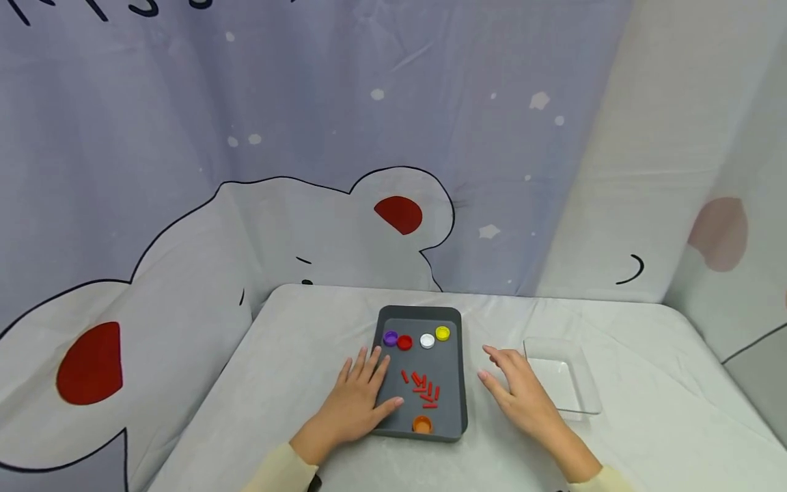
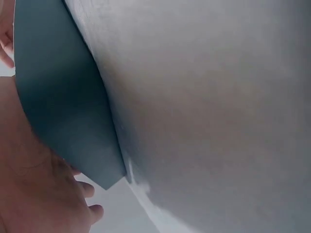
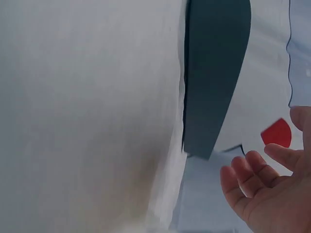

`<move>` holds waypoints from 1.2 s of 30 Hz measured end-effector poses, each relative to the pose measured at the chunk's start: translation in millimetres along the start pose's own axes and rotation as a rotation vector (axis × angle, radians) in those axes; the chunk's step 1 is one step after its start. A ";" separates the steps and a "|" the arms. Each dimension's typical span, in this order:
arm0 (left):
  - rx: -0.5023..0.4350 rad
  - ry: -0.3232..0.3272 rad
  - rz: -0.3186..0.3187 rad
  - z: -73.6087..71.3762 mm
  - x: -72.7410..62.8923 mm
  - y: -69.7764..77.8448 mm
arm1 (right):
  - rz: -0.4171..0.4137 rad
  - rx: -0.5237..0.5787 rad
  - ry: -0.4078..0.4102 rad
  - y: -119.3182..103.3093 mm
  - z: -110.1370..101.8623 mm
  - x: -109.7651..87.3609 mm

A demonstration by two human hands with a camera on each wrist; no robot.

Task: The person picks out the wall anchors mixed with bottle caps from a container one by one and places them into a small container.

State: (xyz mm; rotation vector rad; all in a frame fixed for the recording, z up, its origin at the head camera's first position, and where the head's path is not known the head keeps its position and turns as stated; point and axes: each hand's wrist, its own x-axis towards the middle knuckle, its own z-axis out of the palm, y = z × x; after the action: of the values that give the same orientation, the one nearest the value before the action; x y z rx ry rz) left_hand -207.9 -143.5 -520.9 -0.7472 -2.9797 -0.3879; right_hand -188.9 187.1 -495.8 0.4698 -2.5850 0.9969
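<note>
A dark grey tray [image 1: 451,383] lies on the white-covered table. Fingers spread, my left hand [image 1: 356,403] rests at its left rim, the thumb reaching over the inside; the left wrist view shows this hand [image 2: 43,194] beside the tray's outer wall [image 2: 68,97]. Several short red sticks [image 1: 430,388] lie loosely in the middle of the tray. Purple [image 1: 390,338], red [image 1: 404,342], white [image 1: 427,341] and yellow [image 1: 443,333] round caps sit toward the far end, an orange cap [image 1: 422,424] at the near end. My right hand [image 1: 522,396] hovers right of the tray, fingers loosely bent, holding nothing.
A clear square container [image 1: 578,376] stands to the right, partly behind my right hand. The white cloth [image 1: 664,410] covers the table and shows creases. A printed curtain [image 1: 344,137] hangs behind the table's far edge.
</note>
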 end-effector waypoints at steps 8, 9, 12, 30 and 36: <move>-0.018 -0.022 -0.017 1.1 0.6 5.1 | 0.053 0.079 -0.064 -11.2 22.3 5.9; -0.013 -0.031 -0.017 -0.2 0.7 6.2 | 0.056 0.080 -0.079 -12.8 24.4 6.7; 0.018 -0.055 -0.018 -2.3 1.0 8.6 | 0.066 0.077 -0.136 -17.3 29.1 10.1; 0.059 -0.103 -0.029 -5.2 3.0 12.0 | -0.041 -0.134 -0.306 -25.8 56.2 20.9; 0.067 -0.101 -0.027 -4.5 2.4 11.0 | -0.020 -0.195 -0.311 -28.5 64.2 23.0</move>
State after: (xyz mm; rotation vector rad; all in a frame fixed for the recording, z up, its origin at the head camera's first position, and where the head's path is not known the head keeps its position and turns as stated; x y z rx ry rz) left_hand -204.9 -134.2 -513.8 -0.7421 -3.0819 -0.2569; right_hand -209.4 118.6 -514.7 0.6414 -2.9074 0.7011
